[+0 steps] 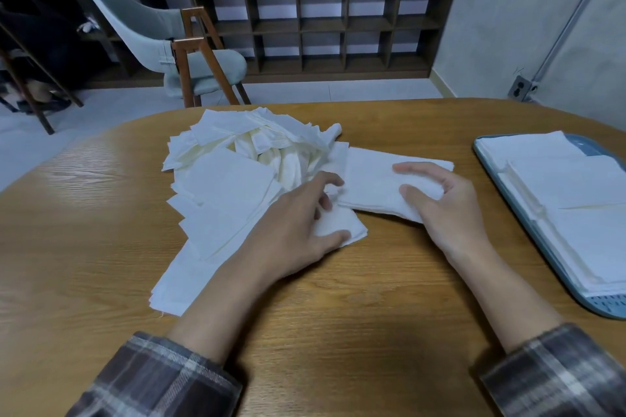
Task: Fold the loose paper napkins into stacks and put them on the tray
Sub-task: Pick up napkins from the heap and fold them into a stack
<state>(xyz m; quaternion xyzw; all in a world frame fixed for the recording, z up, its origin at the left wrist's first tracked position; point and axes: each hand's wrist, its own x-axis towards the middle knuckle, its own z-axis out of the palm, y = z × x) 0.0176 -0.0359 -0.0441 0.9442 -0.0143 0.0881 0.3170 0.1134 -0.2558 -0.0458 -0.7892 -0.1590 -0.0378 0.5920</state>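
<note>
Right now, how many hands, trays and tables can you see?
Hands: 2, the left hand holding a folded napkin, the right hand gripping a napkin stack
Trays: 1, the blue tray
Tables: 1, the wooden table
Total: 4
</note>
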